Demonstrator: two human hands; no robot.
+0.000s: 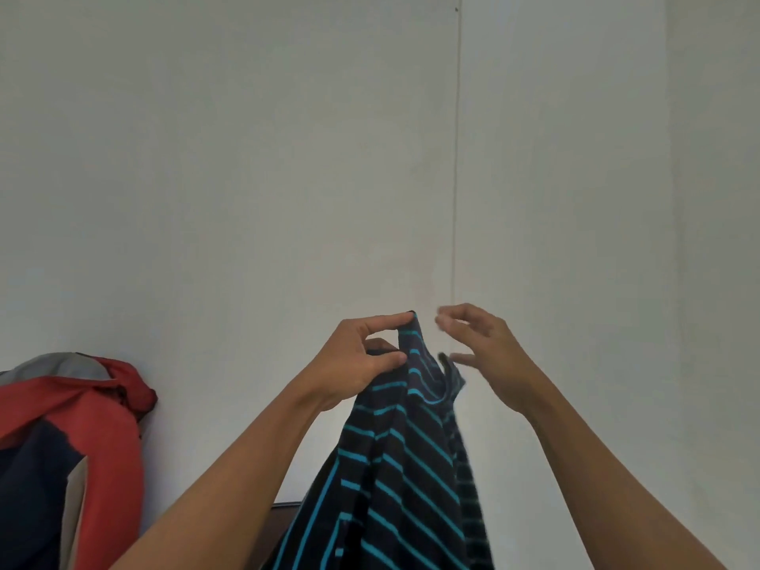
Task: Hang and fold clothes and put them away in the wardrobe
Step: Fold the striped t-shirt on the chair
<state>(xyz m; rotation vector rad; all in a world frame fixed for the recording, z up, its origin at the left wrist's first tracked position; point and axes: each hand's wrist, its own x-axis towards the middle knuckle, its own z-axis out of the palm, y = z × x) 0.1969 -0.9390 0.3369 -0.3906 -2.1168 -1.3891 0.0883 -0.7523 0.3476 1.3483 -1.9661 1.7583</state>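
A dark navy shirt with thin turquoise stripes (405, 466) hangs down in front of me against a pale wall. My left hand (362, 364) pinches its top edge near the collar between thumb and fingers and holds it up. My right hand (485, 351) hovers just right of the collar with its fingers spread and blurred. It is close to the fabric, and I see nothing gripped in it.
A red, navy and grey jacket (78, 446) hangs at the lower left against the wall. A dark brown edge of furniture (283, 524) shows behind the shirt at the bottom. A thin vertical seam (456, 158) runs down the wall.
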